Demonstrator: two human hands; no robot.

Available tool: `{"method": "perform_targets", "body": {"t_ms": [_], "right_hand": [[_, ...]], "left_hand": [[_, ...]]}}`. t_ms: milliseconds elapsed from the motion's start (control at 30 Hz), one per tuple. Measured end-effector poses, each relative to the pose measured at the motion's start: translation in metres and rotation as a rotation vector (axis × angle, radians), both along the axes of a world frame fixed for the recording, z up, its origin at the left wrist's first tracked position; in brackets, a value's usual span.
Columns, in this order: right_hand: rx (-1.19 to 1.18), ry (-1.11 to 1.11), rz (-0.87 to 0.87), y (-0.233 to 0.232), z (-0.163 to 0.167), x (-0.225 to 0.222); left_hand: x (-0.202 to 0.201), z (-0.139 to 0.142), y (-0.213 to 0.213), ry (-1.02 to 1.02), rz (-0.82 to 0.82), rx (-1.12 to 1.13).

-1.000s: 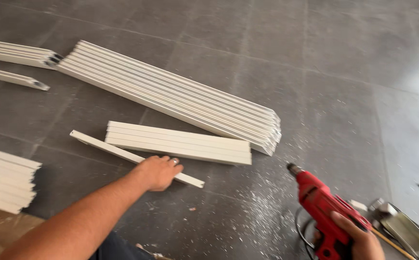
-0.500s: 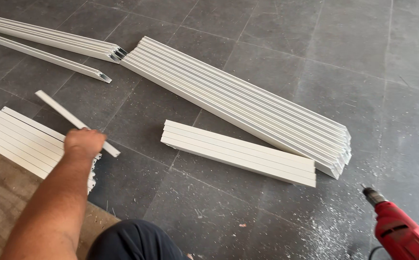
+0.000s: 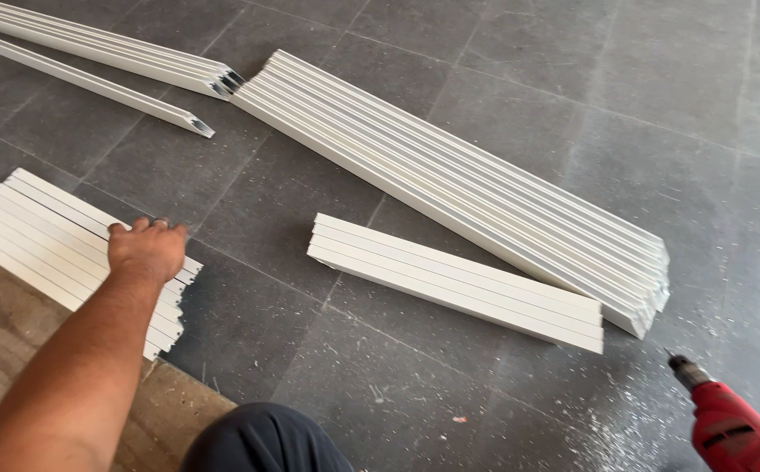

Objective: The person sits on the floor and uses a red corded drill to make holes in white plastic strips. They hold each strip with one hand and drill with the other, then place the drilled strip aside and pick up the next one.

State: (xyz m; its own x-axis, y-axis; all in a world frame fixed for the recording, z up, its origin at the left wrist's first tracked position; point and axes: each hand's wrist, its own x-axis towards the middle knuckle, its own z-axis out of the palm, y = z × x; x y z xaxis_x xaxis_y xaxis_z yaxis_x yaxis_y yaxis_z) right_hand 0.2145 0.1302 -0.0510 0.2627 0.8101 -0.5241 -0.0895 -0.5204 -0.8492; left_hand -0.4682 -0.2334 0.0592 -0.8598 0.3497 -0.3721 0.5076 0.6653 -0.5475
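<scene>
While left hand (image 3: 147, 251) lies flat, fingers spread, on white strip stack (image 3: 48, 236) edge, bare grey floor (image 3: 249, 323) alongside.

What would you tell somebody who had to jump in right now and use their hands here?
Left hand: palm down on the stack of short white strips at the left, by the brown board. Whether it grips one is unclear.
Right hand: out of view; only the red drill shows at the lower right.
On the floor: a small bundle of white strips in the middle, a long bundle behind it, more long strips at the top left, white dust near the drill.
Done and left: cannot tell.
</scene>
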Motion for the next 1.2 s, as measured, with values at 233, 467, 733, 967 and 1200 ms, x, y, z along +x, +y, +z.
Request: {"method": "perform_targets", "body": {"t_ms": [233, 467, 733, 967, 1200], "right_hand": [[0.048, 0.131, 0.048, -0.013, 0.027, 0.051], [0.002, 0.333, 0.241, -0.069, 0.085, 0.028], [-0.048, 0.394, 0.198, -0.072, 0.106, 0.023], [-0.040, 0.451, 0.237, -0.068, 0.111, 0.022], [-0.050, 0.457, 0.189, -0.066, 0.113, 0.024]], "left_hand": [[0.087, -0.011, 0.096, -0.082, -0.384, 0.689], [0.262, -0.040, 0.214, -0.325, -0.640, 0.596], [0.317, -0.047, 0.228, 0.006, -0.894, 0.539], [0.311, -0.027, 0.222, -0.026, -0.858, 0.381], [0.327, -0.015, 0.227, -0.315, -0.917, 0.248]]}}
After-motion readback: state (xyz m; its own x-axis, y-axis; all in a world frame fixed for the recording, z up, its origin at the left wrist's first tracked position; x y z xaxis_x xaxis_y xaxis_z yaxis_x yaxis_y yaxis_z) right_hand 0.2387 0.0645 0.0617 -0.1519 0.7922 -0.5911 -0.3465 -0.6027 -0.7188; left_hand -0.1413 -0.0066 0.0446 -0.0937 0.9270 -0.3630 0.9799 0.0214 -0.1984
